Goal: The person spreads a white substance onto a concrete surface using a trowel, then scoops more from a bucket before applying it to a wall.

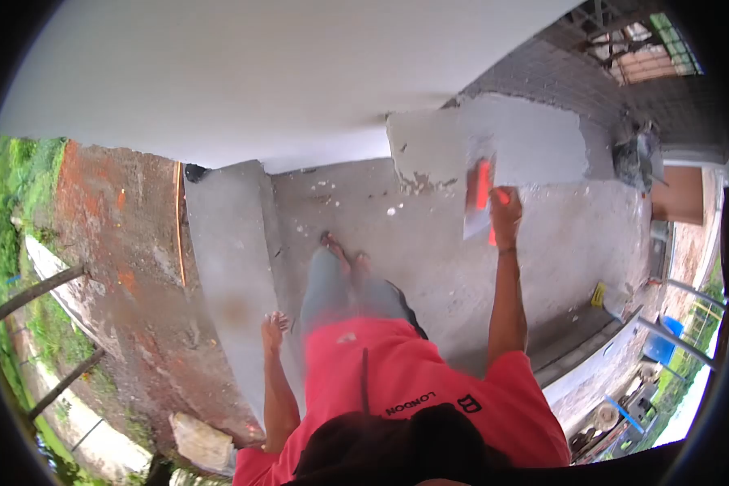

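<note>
My right hand (506, 217) is closed around the handle of a plastering trowel with bright red parts (483, 185). The flat metal blade (475, 223) is partly smeared by motion. It lies close against a patch of smooth grey plaster (535, 138) with a ragged lower edge; whether it touches is hard to tell. My left hand (275, 326) hangs low at my side, fingers loosely bent and slightly apart, with no tool visible in it. Pale smudges show on its fingers.
A large smooth pale surface (219, 81) fills the top. Below me is a grey concrete floor (356, 194), with a raised ledge (231, 219) to the left and reddish soil (130, 219) beyond. A dark bucket-like object (636, 158) and a blue container (662, 338) stand at right.
</note>
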`<move>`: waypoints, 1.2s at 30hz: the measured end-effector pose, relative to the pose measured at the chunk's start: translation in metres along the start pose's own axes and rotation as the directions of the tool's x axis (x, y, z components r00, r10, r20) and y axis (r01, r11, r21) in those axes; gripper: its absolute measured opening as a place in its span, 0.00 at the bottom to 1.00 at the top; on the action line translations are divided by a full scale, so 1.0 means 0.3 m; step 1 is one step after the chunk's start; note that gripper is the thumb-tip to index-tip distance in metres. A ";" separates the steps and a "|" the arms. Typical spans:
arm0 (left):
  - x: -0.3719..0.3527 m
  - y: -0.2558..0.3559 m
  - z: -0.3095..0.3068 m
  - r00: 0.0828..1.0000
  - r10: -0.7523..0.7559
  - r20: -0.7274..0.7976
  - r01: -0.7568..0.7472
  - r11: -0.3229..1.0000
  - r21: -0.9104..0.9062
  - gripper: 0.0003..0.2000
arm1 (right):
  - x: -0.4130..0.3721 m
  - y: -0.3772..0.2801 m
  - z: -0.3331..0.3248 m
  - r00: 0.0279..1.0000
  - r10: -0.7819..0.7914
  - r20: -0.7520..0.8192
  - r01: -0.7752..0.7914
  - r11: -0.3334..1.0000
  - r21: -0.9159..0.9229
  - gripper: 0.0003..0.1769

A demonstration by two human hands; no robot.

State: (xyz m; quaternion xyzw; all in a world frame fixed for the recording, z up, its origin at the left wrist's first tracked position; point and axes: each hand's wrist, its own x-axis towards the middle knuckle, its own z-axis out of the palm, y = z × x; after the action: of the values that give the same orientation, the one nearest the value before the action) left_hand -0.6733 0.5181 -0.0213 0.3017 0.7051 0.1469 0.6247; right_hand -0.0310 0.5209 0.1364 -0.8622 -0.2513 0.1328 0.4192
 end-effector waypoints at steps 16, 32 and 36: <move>0.194 0.374 -0.322 0.990 -0.097 0.107 0.065 0.960 0.271 0.18 | -0.389 -0.060 -0.149 0.952 0.301 -0.047 -0.015 0.200 0.980 0.11; 0.319 0.516 -0.403 0.964 -0.129 0.230 0.006 0.882 0.472 0.24 | -0.605 -0.191 0.160 0.981 0.167 0.097 -0.105 0.037 0.994 0.09; 0.311 0.586 -0.398 0.967 -0.084 0.241 -0.032 0.897 0.440 0.23 | -0.686 -0.368 0.492 0.929 0.151 0.339 -0.294 -0.255 0.921 0.09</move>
State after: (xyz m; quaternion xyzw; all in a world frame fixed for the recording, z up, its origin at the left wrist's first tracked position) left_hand -0.7501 0.7316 0.0285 0.4421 0.6381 -0.0645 0.6271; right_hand -0.3040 0.5632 0.1367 -0.2413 0.0879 0.3912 0.8838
